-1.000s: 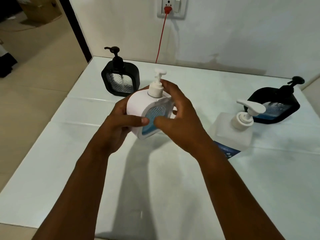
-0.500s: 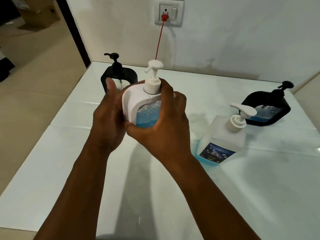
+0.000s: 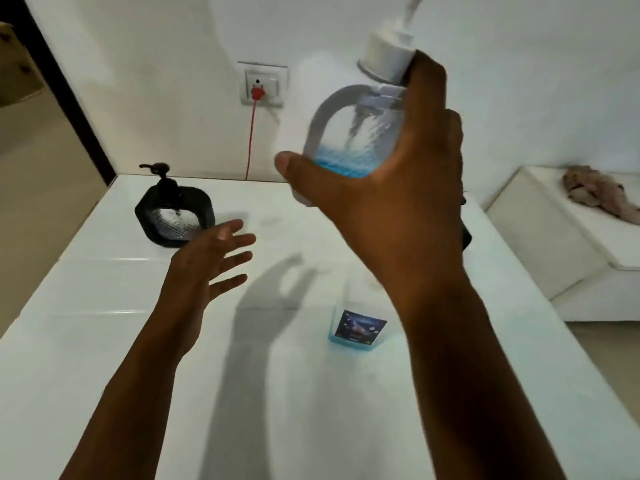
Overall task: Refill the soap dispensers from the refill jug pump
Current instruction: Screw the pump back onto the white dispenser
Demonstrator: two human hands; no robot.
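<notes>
White dispenser (image 3: 325,109): matt plastic shell, clear ribbed window. Black dispenser (image 3: 173,216): matt black plastic, same ribbed window. Jug (image 3: 356,327): translucent plastic, glossy printed label. Tabletop (image 3: 104,341): smooth, glossy white. Rag (image 3: 595,192): crumpled cloth.

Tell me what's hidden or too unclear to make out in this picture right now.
- White dispenser, head view: pump nozzle cut off by the top edge, body motion-blurred; right hand covers its right side.
- Refill jug: pump and upper body behind the right forearm.
- Dark object at the right wrist: mostly hidden, cannot be identified.
- Black dispenser: soap level unclear through the textured window; left hand overlaps its corner.
</notes>
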